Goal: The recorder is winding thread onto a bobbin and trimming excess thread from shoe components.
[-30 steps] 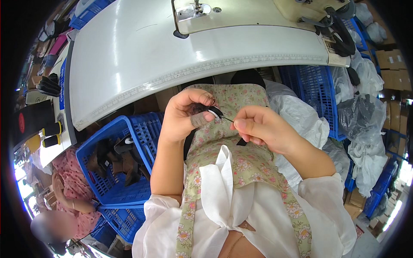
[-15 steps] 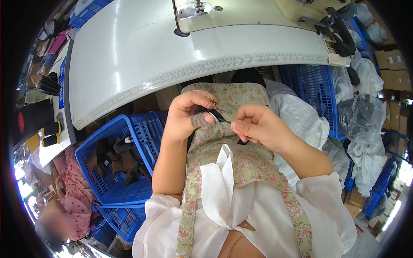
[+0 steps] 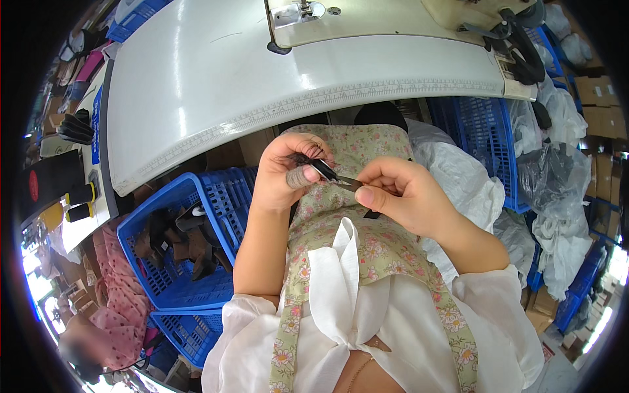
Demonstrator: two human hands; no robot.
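Over my lap, my left hand (image 3: 283,167) grips a small black piece (image 3: 324,169) with a pale edge, its thumb wrapped in a greyish-brown band. Loose dark threads stick out around those fingers. A narrow dark strip (image 3: 347,183) reaches from the black piece toward my right hand (image 3: 401,195), which pinches its end between thumb and fingertips. Whether strip and piece are joined I cannot tell. Beneath both hands lies a green flowered apron (image 3: 367,245).
A white table (image 3: 229,78) with a ruler edge carries a sewing machine (image 3: 367,19). Blue crates stand on both sides; the left crate (image 3: 164,288) holds brown and dark shoe-like pieces. White plastic bags (image 3: 452,170) lie at right. A person in pink (image 3: 121,301) sits at lower left.
The black piece has tilted and shows more of its length between my hands. More of the dark strip shows by my right fingertips. Both hands stay nearly in place.
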